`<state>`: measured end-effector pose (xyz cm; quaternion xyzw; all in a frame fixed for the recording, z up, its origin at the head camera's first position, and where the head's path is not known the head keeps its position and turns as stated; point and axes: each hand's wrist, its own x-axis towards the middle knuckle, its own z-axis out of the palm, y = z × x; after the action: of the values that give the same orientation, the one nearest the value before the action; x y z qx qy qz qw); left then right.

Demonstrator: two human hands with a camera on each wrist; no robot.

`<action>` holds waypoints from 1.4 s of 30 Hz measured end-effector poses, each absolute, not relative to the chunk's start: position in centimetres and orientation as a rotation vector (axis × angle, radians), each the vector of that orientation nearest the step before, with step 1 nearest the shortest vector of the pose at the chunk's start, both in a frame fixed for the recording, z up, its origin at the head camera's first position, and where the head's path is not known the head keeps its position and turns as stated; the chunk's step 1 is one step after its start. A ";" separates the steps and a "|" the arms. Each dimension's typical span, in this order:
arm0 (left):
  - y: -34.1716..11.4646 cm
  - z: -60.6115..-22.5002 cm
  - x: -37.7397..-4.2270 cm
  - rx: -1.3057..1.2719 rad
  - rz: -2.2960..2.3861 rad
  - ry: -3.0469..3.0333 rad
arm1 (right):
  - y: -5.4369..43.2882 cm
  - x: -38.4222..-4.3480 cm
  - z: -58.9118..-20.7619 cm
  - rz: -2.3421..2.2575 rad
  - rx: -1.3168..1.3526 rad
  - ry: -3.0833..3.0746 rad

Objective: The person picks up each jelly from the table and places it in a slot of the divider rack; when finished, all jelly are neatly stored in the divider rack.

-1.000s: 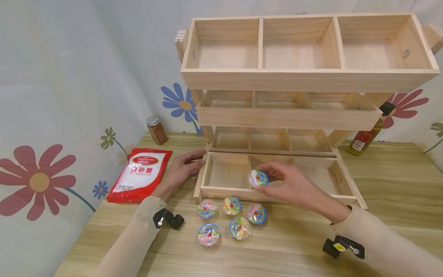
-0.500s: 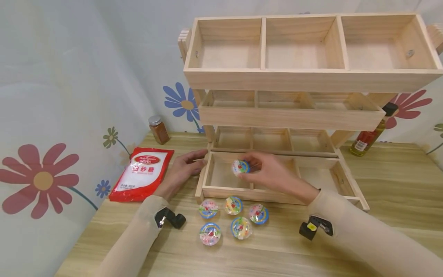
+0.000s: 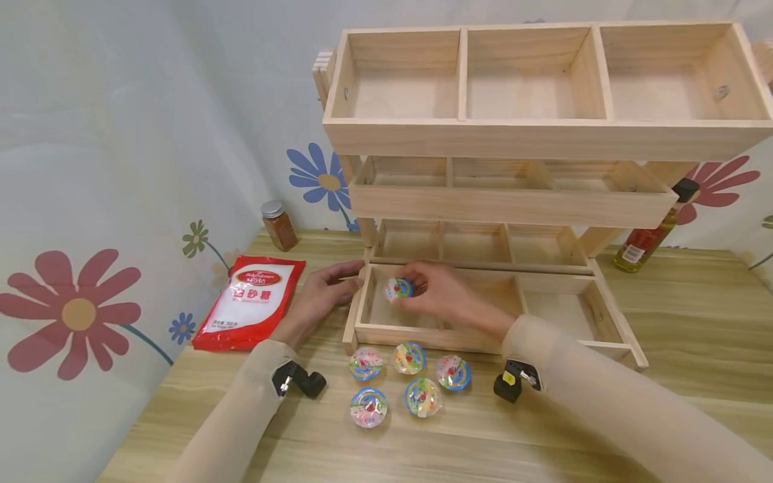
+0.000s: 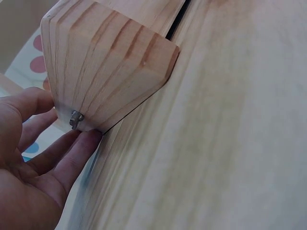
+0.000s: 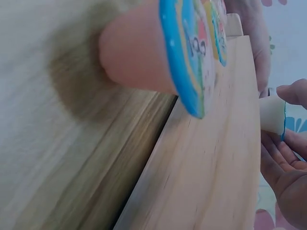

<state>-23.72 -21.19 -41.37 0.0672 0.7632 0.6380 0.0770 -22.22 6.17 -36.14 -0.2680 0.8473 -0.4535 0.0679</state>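
My right hand (image 3: 443, 293) pinches a jelly cup (image 3: 398, 289) by its rim, over the left compartment of the rack's lowest box. In the right wrist view this cup (image 5: 272, 115) shows a pale body, partly behind the box's front wall. Against the left end of the wooden rack (image 3: 435, 339), my left hand (image 3: 323, 295) rests with fairly straight fingers; the left wrist view has its fingertips (image 4: 88, 139) touching the wood beside a small metal bolt (image 4: 76, 119). Several more jelly cups (image 3: 368, 407) with colourful lids stand on the table before the rack.
A red and white sugar bag (image 3: 250, 302) lies left of my left hand, with a spice jar (image 3: 280, 226) behind it. Right of the rack stands an oil bottle (image 3: 655, 231). The rack's upper tiers (image 3: 543, 141) overhang the lowest box.
My right hand has carried the jelly cup leftward, from the middle divider to over the left compartment. The left hand stays at the rack's side, and the view has shifted slightly.
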 end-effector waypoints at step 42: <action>-21.2 -41.6 -23.9 0.173 1.919 2.295 | 2.4 -24.2 -38.4 -1.156 -0.749 2.841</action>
<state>-23.90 -21.20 -41.62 0.0577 0.7639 0.6387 0.0723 -24.19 2.40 -38.37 -0.2372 0.8998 -0.3660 -0.0080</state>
